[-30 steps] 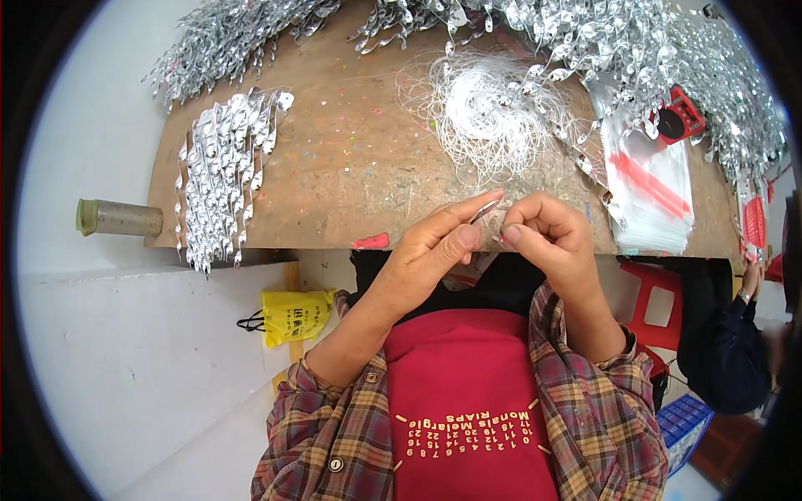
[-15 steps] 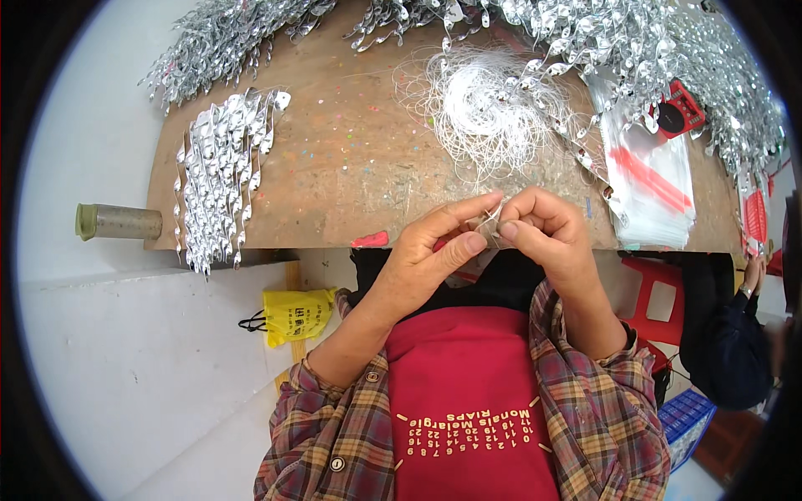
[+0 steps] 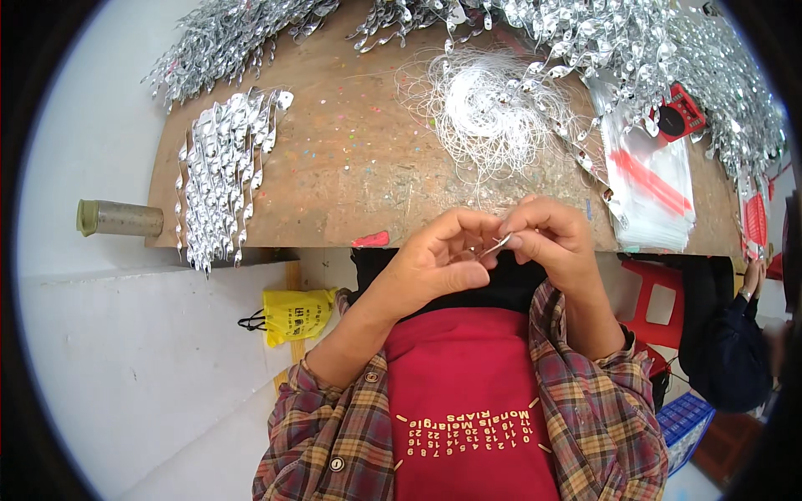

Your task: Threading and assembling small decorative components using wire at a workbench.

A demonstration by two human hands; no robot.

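Just off the front edge of the table, my right hand (image 3: 553,238) pinches a thin pale, silvery piece (image 3: 499,245) between thumb and forefinger. My left hand (image 3: 434,260) is beside it, fingers loosely curved and the thumb held apart. Its fingertips come close to the piece; whether they touch it I cannot tell. Beyond both hands lies a tangled coil of fine white cord (image 3: 480,104) on the brown table (image 3: 334,184). Twisted silver foil strands (image 3: 219,179) are laid side by side at the table's left.
Heaps of silver foil strands (image 3: 601,37) line the far edge. Right of the cord are clear plastic bags (image 3: 647,179) and a red-and-black device (image 3: 678,115). A metal tube (image 3: 125,220) juts out at left. A red stool (image 3: 656,301) and another person (image 3: 727,359) are at right.
My left thumb has moved down and away from the fingers, loosening that hand. The thin piece now shows slanting from my right fingertips, and both hands sit slightly lower.
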